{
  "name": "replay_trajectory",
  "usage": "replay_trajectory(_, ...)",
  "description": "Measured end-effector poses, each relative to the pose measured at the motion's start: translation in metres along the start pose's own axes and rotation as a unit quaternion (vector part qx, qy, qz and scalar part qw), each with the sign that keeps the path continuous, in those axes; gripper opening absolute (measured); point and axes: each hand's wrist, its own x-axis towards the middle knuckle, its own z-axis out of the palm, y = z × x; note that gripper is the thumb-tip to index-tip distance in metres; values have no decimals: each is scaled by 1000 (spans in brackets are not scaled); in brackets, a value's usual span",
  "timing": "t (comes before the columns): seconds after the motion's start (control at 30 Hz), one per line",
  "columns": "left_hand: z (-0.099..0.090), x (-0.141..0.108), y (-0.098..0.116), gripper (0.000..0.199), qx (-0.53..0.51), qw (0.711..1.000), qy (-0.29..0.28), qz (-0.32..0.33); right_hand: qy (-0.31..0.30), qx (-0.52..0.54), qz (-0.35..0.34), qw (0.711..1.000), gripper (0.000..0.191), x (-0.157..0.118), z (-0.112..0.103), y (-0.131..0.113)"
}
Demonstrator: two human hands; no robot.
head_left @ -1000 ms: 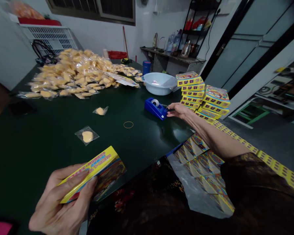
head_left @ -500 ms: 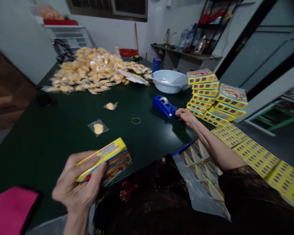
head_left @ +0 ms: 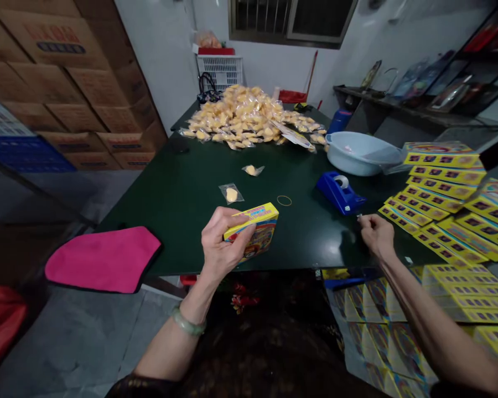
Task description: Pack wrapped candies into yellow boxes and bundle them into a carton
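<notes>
Yellow printed box (head_left: 254, 229) sits in your left hand (head_left: 223, 243), held just above the near edge of the dark green table (head_left: 182, 193), your fingers curled over its top edge and your thumb wrapped round the near side, so the grip is closed on it. Far to your left, a pink cloth (head_left: 103, 258) lies on the table's near corner, with stacked cardboard cartons (head_left: 66, 83) against the wall behind it. Just beyond the box lie two small clear packets, each with a yellow piece inside (head_left: 231, 194) (head_left: 252, 169), and a rubber band (head_left: 284, 200) rests flat on the table near them. Farther back, a big heap of the same yellow bagged pieces (head_left: 244, 116) covers the far end of the table. Moving right, a blue tape dispenser (head_left: 339, 192) stands in front of a pale blue plastic basin (head_left: 359, 153). Your right hand (head_left: 375, 235) hovers just beside the dispenser, nearer to you, with thumb and fingertips pinched tightly together; whether something small is between them is too small to tell. At the far right, piles of flat yellow boxes (head_left: 444, 193) lean in stacks along the table edge.
</notes>
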Motion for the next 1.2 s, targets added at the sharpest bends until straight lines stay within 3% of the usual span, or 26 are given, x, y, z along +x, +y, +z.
replay_trajectory(0.1,2,-4,2,15,6,1000,4,3,-8,98,-41,994,19,-48,17,-42)
replay_trajectory(0.2,2,-6,6,16,7,1000,0,4,-101,281,-145,943,20,-94,32,-101)
replay_trajectory(0.3,1,-7,10,12,29,1000,-10,1,-153,373,-172,899,19,-117,45,-147)
replay_trajectory(0.37,0,-6,11,11,52,999,-7,1,-184,409,-170,877,20,-120,53,-161)
replay_trajectory(0.67,3,-7,14,17,48,999,16,-12,-220,471,-118,846,25,-120,60,-165)
replay_trajectory(1.0,3,-14,13,24,36,999,7,0,-246,481,-42,840,31,-131,60,-167)
replay_trajectory(1.2,-2,-11,15,27,32,999,-27,12,-238,485,1,841,36,-132,60,-170)
